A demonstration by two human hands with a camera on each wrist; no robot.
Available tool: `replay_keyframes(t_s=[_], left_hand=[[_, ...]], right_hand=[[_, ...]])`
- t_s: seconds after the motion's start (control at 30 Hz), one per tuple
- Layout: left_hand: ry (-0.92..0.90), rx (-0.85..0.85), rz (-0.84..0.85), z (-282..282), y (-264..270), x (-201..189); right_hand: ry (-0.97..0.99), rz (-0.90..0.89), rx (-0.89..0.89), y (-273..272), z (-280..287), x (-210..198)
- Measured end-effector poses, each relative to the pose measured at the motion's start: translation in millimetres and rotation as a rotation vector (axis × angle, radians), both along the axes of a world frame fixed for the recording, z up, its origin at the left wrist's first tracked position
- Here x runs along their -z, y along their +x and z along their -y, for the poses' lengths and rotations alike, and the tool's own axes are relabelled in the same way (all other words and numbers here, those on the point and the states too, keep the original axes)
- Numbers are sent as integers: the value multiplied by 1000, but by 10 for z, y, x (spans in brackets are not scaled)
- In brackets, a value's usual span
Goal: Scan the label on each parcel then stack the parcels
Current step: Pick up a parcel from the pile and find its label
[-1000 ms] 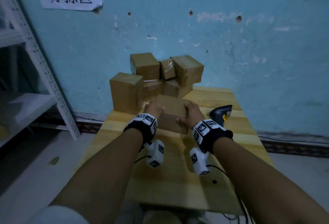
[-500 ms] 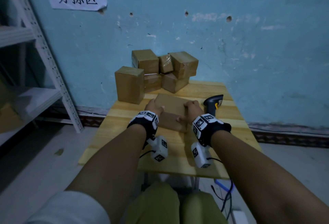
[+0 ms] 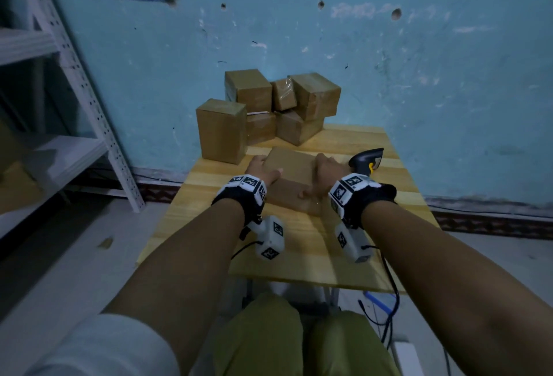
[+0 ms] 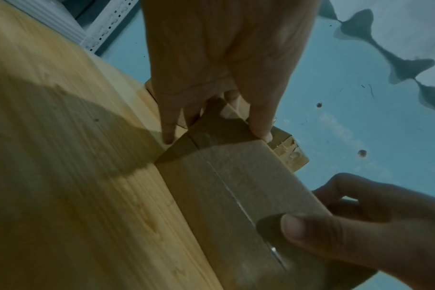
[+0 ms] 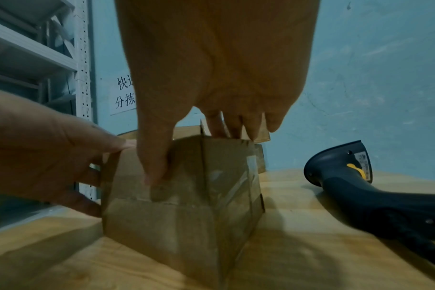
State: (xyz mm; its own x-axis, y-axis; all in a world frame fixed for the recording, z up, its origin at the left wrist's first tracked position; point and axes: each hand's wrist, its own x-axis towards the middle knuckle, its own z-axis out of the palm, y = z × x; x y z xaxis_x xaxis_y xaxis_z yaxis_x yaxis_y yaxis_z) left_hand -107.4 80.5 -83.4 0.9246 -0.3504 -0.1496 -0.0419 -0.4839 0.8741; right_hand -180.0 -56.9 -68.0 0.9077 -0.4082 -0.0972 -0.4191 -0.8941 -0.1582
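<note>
We held one flat parcel (image 3: pixel 288 176) between both hands, left hand (image 3: pixel 259 170) and right hand (image 3: pixel 327 173) grasping its ends, on the surface (image 3: pixel 299 244) beside the scanner (image 3: pixel 365 160). No label showed; the pile (image 3: pixel 269 109) behind the scanner looked unsorted, so most work remained.

Left hand (image 3: pixel 261 169): forearm extended forward, wrist in a black-and-white marker band, thumb laid over the near top edge of the flat parcel (image 3: pixel 291 173), fingers down its left side. Right hand (image 3: pixel 327 169): forearm extended likewise, wrist banded the same, thumb pressed on the parcel's near face, fingers curled over its right top edge. The two hands face each other across the parcel.
</note>
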Motion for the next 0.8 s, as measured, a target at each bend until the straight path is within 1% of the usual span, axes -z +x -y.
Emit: replay_keyframes(t_s=[0.07, 0.13, 0.2, 0.3, 0.33, 0.4, 0.47, 0.5, 0.53, 0.6, 0.7, 0.8], left_hand=[[-16, 13, -25, -24, 46, 34], [-18, 9, -111, -54, 89, 81], [-19, -39, -208, -84, 105, 114], [-92, -55, -266, -103, 147, 173], [-144, -55, -289, -100, 138, 171], [-305, -72, -345, -86, 133, 159], [-509, -105, -402, -71, 103, 104], [-572, -113, -415, -56, 89, 69], [-588, -113, -420, -34, 79, 33], [-586, -96, -418, 11, 48, -47], [-563, -93, -385, 42, 17, -100], [-541, -111, -310, 32, -14, -129]], right_hand=[[2, 9, -19, 45, 12, -12], [21, 19, -39, 90, 29, -13], [76, 54, -48, 117, 42, 8], [150, 128, -2, 144, 44, 63], [190, 152, 29, 155, 46, 62], [303, 198, 104, 178, 53, 37], [493, 243, 191, 183, 47, 5], [587, 270, 228, 179, 35, -7], [654, 299, 255, 169, 19, -20], [711, 344, 287, 150, -9, -39], [714, 377, 305, 99, -48, -89], [696, 376, 301, 12, -83, -142]])
